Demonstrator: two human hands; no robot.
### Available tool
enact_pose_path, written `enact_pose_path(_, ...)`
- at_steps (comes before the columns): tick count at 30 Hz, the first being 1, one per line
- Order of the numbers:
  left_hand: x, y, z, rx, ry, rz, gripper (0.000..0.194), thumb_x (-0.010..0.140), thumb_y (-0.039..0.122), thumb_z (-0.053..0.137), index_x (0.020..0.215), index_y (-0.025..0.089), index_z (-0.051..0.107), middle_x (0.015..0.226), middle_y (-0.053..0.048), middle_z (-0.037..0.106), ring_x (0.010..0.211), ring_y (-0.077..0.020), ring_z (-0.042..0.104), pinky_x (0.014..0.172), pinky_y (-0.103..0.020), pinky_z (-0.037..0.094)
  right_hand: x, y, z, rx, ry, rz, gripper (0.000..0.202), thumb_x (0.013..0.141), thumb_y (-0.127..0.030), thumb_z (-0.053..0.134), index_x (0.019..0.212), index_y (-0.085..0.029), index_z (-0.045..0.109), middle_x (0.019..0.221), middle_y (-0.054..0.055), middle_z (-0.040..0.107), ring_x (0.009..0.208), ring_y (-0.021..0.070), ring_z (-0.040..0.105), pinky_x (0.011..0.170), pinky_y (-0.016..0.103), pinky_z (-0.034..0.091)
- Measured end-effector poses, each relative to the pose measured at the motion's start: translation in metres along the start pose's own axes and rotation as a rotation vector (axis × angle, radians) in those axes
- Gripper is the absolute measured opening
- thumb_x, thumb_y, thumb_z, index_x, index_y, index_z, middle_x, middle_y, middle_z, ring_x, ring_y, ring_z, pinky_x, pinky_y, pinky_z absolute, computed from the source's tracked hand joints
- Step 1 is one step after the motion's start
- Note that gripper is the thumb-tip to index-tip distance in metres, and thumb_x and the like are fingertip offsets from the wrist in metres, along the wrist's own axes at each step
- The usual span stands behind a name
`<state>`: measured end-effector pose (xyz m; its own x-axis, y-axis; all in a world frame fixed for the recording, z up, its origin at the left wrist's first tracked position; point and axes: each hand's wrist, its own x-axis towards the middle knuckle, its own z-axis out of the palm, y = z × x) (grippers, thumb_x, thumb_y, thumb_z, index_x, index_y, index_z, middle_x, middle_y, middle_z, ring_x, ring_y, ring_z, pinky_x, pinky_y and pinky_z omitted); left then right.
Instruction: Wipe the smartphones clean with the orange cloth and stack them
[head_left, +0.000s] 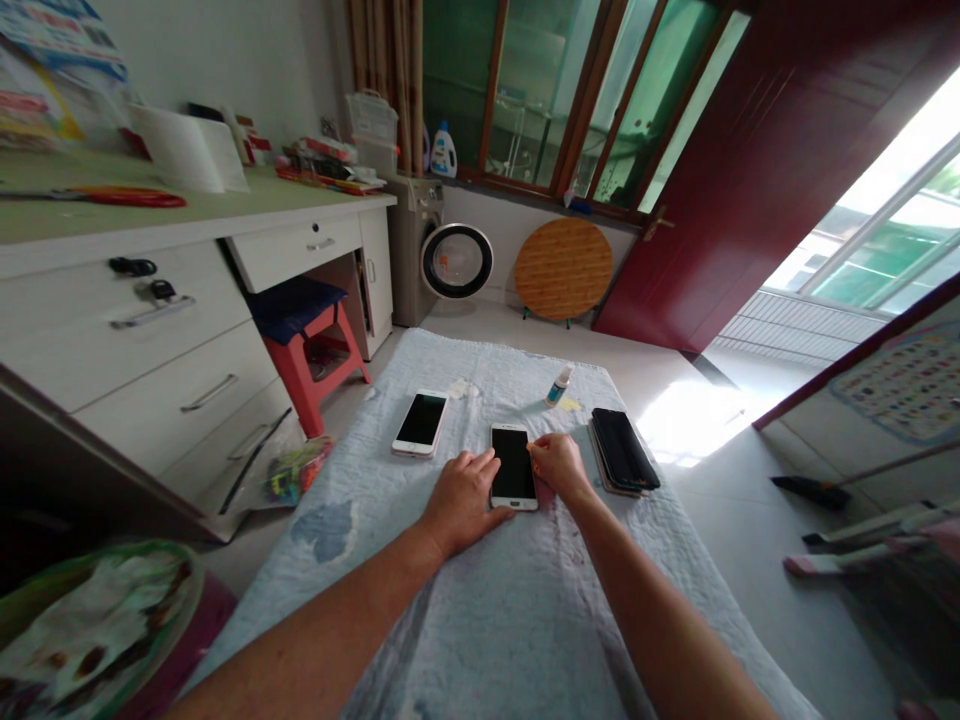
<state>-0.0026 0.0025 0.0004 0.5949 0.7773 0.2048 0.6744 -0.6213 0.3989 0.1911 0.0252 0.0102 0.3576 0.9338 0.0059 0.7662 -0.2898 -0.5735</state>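
Note:
A white phone with a dark screen (pixel 513 466) lies face up on the cloth-covered table (pixel 480 620). My left hand (pixel 463 500) rests against its left side, fingers at the left edge and thumb near the bottom corner. At the upper right edge, my right hand (pixel 559 465) has its fingers pinched together; whatever they hold, if anything, is too small to name. Another white phone (pixel 421 424) lies to the left. On the right is a stack of phones with a black one (pixel 625 449) on top. A small spray bottle (pixel 557 387) stands beyond my right hand.
Left of the table are a red stool (pixel 319 350), a plastic bag (pixel 289 470) and a waste bin (pixel 184 640). Drawers (pixel 180 375) line the left wall. A washing machine (pixel 412 250) with its door ajar and a round wooden board (pixel 564 268) stand behind.

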Motion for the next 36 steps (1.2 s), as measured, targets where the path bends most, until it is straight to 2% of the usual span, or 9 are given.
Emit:
enact_pose_path(9,-0.001,0.003,-0.004,0.027,-0.016,0.018,0.067,0.076,0.054,0.067,0.127,0.012,0.057,0.137,-0.015,0.054,0.117,-0.0334,0.052,0.100,-0.045,0.041,0.044,-0.003,0.012,0.062,-0.010,-0.004,0.023,0.076,-0.027,0.058,0.064,-0.012,0.071,0.054,0.005,0.063,0.053,0.0142,0.058,0.051,0.022,0.037)
enact_pose_path(15,0.000,0.003,-0.003,0.023,-0.005,0.007,0.066,0.076,0.053,0.068,0.128,0.014,0.056,0.137,-0.014,0.055,0.117,-0.0329,0.052,0.099,-0.045,0.041,0.054,-0.006,0.009,0.075,0.016,0.004,0.021,0.075,-0.026,0.057,0.075,-0.012,0.073,0.059,0.006,0.065,0.056,0.0147,0.058,0.052,0.022,0.039)
enact_pose_path(24,-0.001,0.003,-0.005,0.023,-0.019,0.008,0.066,0.077,0.054,0.067,0.128,0.014,0.055,0.138,-0.014,0.053,0.118,-0.0328,0.051,0.099,-0.045,0.041,0.044,0.000,0.006,0.066,-0.090,-0.035,0.021,0.070,-0.013,0.053,0.057,-0.012,0.068,0.046,0.001,0.057,0.048,0.0105,0.052,0.047,0.019,0.032)
enact_pose_path(28,-0.001,0.002,-0.003,0.025,-0.022,0.005,0.066,0.077,0.054,0.067,0.128,0.014,0.055,0.139,-0.014,0.053,0.119,-0.0331,0.051,0.099,-0.045,0.041,0.030,0.002,0.002,0.043,-0.095,-0.040,0.020,0.072,-0.015,0.053,0.061,-0.012,0.070,0.050,0.003,0.060,0.052,0.0115,0.055,0.050,0.019,0.033)
enact_pose_path(33,-0.001,0.001,0.000,0.035,-0.009,0.004,0.065,0.076,0.054,0.067,0.128,0.015,0.056,0.139,-0.013,0.053,0.118,-0.0329,0.051,0.098,-0.044,0.042,0.000,0.003,-0.008,-0.012,-0.083,-0.037,0.019,0.074,-0.019,0.054,0.072,-0.014,0.073,0.062,0.004,0.067,0.064,0.0134,0.061,0.055,0.018,0.036)
enact_pose_path(36,-0.001,0.002,0.000,0.035,-0.003,0.002,0.065,0.076,0.053,0.067,0.127,0.013,0.057,0.138,-0.013,0.054,0.118,-0.0328,0.051,0.098,-0.043,0.042,-0.017,0.004,-0.015,-0.022,-0.133,-0.029,0.021,0.077,-0.022,0.053,0.074,-0.015,0.072,0.061,0.003,0.067,0.060,0.0128,0.062,0.054,0.018,0.037)
